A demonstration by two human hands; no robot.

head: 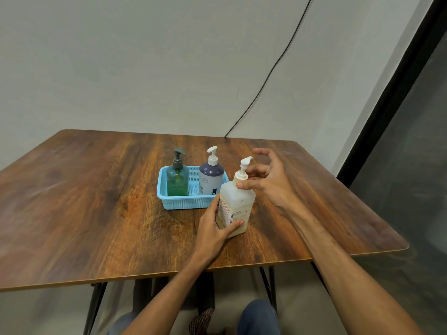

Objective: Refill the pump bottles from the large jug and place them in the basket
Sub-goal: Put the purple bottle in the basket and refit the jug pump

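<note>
Landmark is the light-blue perforated plastic basket, sitting mid wooden table.

Progress: two pump bottles already stand inside the basket. The translucent green bottle with the dark grey pump is at its left end, and the white-and-purple bottle with the white pump is at its right end. Both are capped. The green one looks filled most of the way; the purple one is opaque, so its level is unknown.

Still out of the basket is the large translucent white square plastic bottle with a white pump. It stands on the table just beside the basket's near right corner; I can't tell if it touches the basket. It's the biggest container, so I'd guess it's the jug, or else the last bottle to go in. No other jug is in view. My guess is the task is near its end, with this bottle left to deal with.

Orientation: the white bottle is upright with its base on the table and its long axis vertical, leaning slightly. The pump is on top, with the spout pointing up and right, away from the basket. The printed label faces me.

Hands: my left hand grasps the white bottle low on its body, on the side facing the basket, with the thumb across the front. My right hand is on the bottle's far side from the basket. Its fingers are spread and loose, the thumb tip rests on the bottle's shoulder by the pump collar, and it isn't closed around anything.
</note>
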